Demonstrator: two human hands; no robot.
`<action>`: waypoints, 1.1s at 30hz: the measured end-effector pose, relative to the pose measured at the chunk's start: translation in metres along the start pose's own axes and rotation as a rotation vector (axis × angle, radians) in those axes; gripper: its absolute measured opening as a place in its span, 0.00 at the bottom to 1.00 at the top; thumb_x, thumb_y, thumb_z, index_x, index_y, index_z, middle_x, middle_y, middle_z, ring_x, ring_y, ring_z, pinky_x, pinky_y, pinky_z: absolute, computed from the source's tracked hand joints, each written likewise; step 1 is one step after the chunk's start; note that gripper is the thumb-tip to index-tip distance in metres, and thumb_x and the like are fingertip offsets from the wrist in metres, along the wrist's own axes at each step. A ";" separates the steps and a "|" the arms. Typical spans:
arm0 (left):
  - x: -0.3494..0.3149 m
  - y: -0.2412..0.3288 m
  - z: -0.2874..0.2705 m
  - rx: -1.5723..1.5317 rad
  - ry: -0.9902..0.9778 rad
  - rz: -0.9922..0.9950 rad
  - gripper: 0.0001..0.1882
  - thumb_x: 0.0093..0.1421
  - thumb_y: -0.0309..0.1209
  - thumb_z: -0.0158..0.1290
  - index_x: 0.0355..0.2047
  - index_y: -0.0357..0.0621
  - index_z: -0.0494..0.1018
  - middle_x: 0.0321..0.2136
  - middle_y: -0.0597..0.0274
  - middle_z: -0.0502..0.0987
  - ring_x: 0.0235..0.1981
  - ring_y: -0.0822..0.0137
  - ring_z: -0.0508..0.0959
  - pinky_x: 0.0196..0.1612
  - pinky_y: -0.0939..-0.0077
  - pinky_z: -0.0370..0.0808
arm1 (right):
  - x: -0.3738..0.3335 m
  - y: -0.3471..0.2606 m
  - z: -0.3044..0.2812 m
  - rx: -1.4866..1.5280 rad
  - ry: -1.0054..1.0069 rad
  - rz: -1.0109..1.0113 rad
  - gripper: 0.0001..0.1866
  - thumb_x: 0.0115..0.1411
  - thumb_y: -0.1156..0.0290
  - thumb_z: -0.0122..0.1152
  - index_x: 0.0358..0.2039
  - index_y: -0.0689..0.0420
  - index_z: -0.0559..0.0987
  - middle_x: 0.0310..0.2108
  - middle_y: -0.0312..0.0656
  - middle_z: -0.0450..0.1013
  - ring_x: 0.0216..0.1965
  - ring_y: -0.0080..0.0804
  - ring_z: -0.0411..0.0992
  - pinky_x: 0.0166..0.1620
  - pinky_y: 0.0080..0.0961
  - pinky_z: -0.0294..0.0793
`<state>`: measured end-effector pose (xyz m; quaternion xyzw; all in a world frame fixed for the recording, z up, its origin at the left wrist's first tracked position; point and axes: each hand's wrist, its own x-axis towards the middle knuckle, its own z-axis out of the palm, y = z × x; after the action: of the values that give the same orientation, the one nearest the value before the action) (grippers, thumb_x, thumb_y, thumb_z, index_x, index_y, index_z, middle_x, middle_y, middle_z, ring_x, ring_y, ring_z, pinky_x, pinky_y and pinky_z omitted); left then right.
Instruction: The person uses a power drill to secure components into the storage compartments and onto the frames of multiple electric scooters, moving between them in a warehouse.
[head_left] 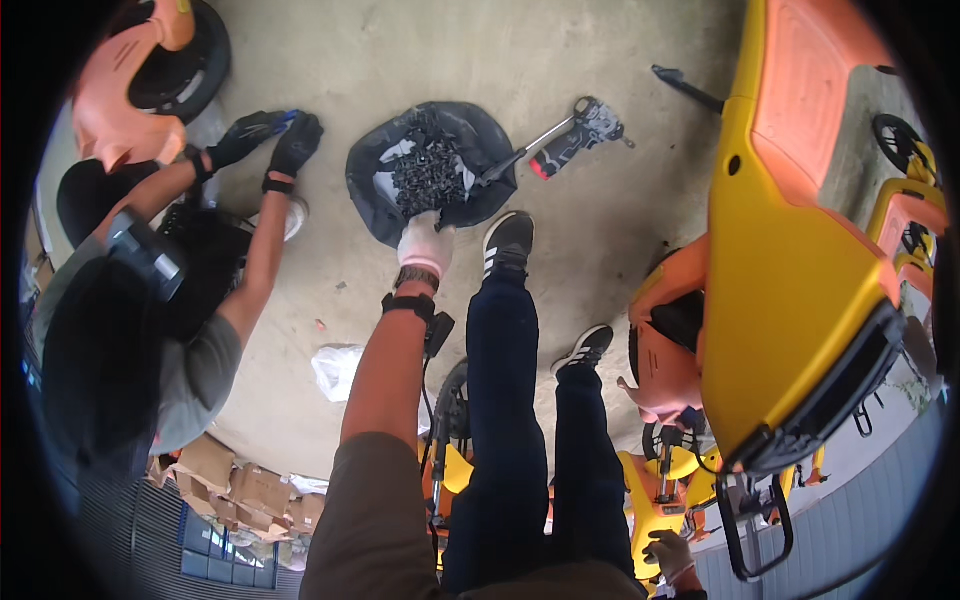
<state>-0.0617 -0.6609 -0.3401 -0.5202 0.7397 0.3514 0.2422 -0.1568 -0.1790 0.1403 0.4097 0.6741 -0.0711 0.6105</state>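
My left hand (427, 245), in a pale glove, is at the near rim of a round black bag (365, 165). Its fingers are curled down at the edge of a heap of small black parts (428, 170) in the bag, and whatever they hold is hidden. The parts look like screws or bolts, but are too small to tell. My right hand (672, 555), gloved too, hangs low beside a yellow vehicle body, fingers partly spread and apparently holding nothing.
A cordless power tool (585, 135) with a long shaft lies on the concrete, its tip against the bag. At left another person's black-gloved hands (270, 140) hold something blue. A large yellow-orange scooter body (790, 220) stands at right. Cardboard boxes (245, 490) and a white plastic bag (337, 372) lie left.
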 end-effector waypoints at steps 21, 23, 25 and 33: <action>-0.035 -0.032 0.082 0.234 -0.663 0.386 0.09 0.49 0.27 0.48 0.27 0.51 0.78 0.29 0.56 0.78 0.34 0.52 0.77 0.38 0.61 0.73 | 0.050 0.049 0.006 -0.106 -0.029 0.022 0.15 0.57 0.75 0.51 0.44 0.65 0.74 0.31 0.45 0.76 0.31 0.26 0.73 0.35 0.21 0.74; -0.035 -0.048 0.079 -0.006 -0.516 0.327 0.08 0.49 0.27 0.48 0.27 0.50 0.78 0.27 0.56 0.78 0.33 0.53 0.77 0.38 0.62 0.73 | 0.054 0.045 0.007 -0.122 -0.071 0.031 0.14 0.57 0.75 0.52 0.43 0.65 0.75 0.32 0.44 0.75 0.31 0.26 0.73 0.36 0.21 0.74; -0.033 -0.057 0.074 -0.138 -0.423 0.232 0.06 0.49 0.26 0.50 0.26 0.46 0.76 0.25 0.53 0.77 0.31 0.51 0.77 0.38 0.61 0.73 | 0.057 0.038 0.007 -0.088 -0.086 0.055 0.14 0.57 0.75 0.52 0.43 0.65 0.75 0.32 0.43 0.76 0.31 0.26 0.73 0.37 0.21 0.74; 0.037 -0.028 0.045 0.026 0.345 -0.007 0.36 0.42 0.27 0.60 0.54 0.46 0.62 0.54 0.39 0.62 0.47 0.43 0.71 0.51 0.61 0.69 | 0.058 0.001 0.016 -0.142 -0.047 0.024 0.14 0.56 0.76 0.50 0.43 0.64 0.76 0.30 0.44 0.77 0.29 0.27 0.73 0.37 0.20 0.72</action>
<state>-0.0482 -0.6545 -0.4030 -0.5723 0.7729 0.2466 0.1195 -0.1390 -0.1613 0.0851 0.3714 0.6579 -0.0254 0.6546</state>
